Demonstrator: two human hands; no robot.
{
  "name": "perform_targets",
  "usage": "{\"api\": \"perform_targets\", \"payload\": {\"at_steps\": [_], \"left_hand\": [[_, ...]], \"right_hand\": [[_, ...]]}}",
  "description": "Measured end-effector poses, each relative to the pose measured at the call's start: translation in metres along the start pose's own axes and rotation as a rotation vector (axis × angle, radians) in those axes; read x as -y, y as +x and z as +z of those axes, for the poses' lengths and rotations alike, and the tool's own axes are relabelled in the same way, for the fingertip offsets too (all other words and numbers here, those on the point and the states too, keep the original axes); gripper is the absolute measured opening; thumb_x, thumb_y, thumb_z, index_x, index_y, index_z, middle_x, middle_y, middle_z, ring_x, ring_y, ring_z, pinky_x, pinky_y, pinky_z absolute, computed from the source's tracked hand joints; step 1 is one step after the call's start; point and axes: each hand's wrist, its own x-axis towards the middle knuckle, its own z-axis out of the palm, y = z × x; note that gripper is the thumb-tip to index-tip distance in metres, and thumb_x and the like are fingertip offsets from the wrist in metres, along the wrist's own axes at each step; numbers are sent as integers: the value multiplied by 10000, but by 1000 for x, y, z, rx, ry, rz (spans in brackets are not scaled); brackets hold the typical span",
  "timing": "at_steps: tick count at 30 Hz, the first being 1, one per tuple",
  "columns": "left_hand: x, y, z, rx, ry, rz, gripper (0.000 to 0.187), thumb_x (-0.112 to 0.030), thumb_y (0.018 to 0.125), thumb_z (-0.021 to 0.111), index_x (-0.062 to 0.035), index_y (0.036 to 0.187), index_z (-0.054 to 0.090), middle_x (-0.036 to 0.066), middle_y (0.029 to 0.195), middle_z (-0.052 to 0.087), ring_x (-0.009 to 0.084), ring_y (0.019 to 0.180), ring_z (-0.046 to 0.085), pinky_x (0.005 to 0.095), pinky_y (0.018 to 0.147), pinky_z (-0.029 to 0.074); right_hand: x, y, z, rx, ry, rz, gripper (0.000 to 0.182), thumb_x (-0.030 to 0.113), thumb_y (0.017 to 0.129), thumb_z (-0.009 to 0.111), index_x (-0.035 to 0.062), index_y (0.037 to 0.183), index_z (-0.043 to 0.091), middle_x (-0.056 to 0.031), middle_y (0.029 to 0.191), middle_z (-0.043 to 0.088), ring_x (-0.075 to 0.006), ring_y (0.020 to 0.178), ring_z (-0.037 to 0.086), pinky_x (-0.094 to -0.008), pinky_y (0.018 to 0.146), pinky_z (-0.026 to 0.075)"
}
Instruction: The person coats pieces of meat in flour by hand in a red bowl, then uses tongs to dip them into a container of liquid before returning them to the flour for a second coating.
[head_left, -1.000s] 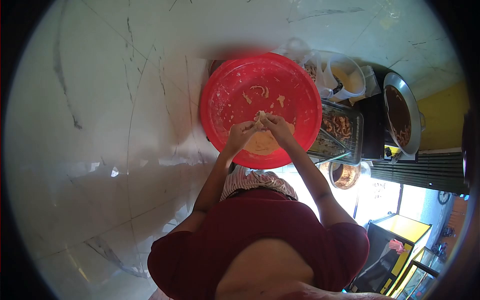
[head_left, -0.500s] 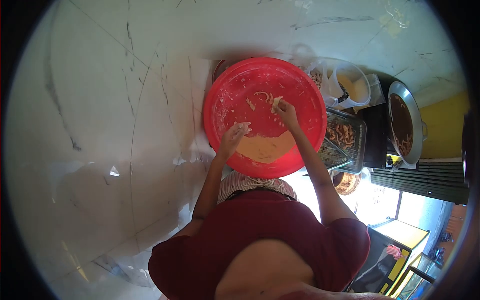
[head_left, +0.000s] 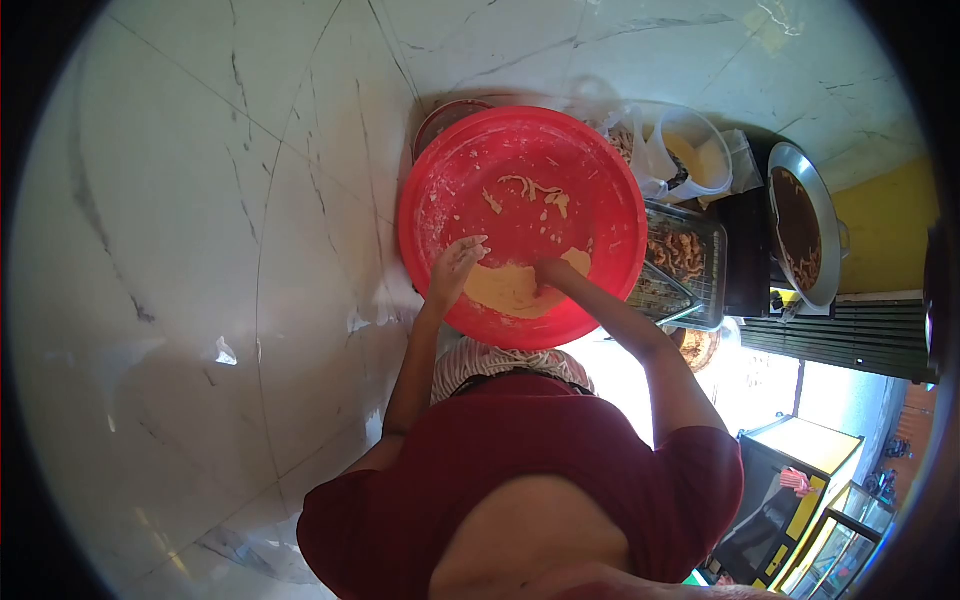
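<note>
A wide red basin sits in front of me, with a mound of pale tan flour on its near side. Into the right part of that flour reaches my right hand; its fingers are hidden. At the left edge of the mound rests my left hand, fingers stretched out and their tips dusted white, holding nothing. Beyond both hands, floured strips and small crumbs lie on the basin's bottom. One short, thicker coated piece is at the right end of the strips.
Right of the basin stand a white tub of pale yellow contents and a rack tray with browned fried pieces. Farther right is a large metal pan of dark oil with pieces in it. Marbled tiles cover the left.
My right hand has let go of the coated piece, leaving it among the strips, and moved toward me into the flour. The left hand stays nearly where it was.
</note>
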Motion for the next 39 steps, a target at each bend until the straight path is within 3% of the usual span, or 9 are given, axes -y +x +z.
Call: {"api": "perform_targets", "payload": {"at_steps": [5,11,14,17,20,24,27,33,39], "left_hand": [[-10,-7,8,6,47,5,329,-168,902,527,35,1160,506,85,1095,565,154,1010,557,267,900,412],[-13,-24,16,-11,68,-10,322,-166,904,521,31,1158,508,82,1077,572,147,1004,558,266,893,414],[-7,-29,16,-3,86,-16,325,-168,905,519,34,1159,505,83,1069,577,145,1000,560,263,892,413],[-2,-34,19,8,90,-25,341,-186,903,526,25,1169,501,84,1067,582,144,1006,556,265,895,411],[9,-34,20,70,128,-43,380,-212,880,558,7,1184,496,98,1070,587,154,1024,550,278,897,409],[9,-36,32,176,414,108,481,-240,826,619,-16,1225,469,128,1104,581,172,1035,546,301,893,408],[-4,-40,44,245,522,78,487,-241,793,647,-10,1197,505,143,1083,596,183,1003,562,309,869,419],[-22,-38,52,145,350,-88,293,-240,811,636,12,959,658,111,837,666,179,821,621,305,796,444],[-27,-33,49,96,441,248,252,-197,848,594,20,960,657,112,812,674,175,767,620,294,739,459]], "right_hand": [[1,12,26,-188,-62,42,399,243,570,762,67,915,666,-157,897,650,-284,853,636,-382,662,513],[7,-36,-33,86,174,104,239,263,615,682,61,743,681,-98,690,653,-212,672,645,-318,581,498],[4,-55,-36,1,255,11,270,299,646,652,38,708,675,-73,623,637,-189,582,616,-306,555,488],[-7,-56,-23,40,508,-112,377,391,729,637,33,837,688,-72,669,652,-160,612,622,-315,610,495],[-6,-66,-23,-35,516,-174,344,346,725,631,8,769,674,-73,650,639,-175,606,611,-298,561,476],[26,-110,-46,-24,653,-259,387,388,776,615,8,822,670,-73,688,629,-156,641,589,-288,596,458],[36,-126,-53,-56,753,-349,419,428,808,593,15,807,663,-50,673,595,-133,636,556,-276,605,437],[40,-136,-54,-262,915,-318,472,476,861,531,24,780,636,-7,634,542,-91,623,508,-249,593,410],[50,-142,-53,-494,1097,-436,367,366,911,505,26,994,615,-23,852,587,-91,789,541,-242,698,438]]}}
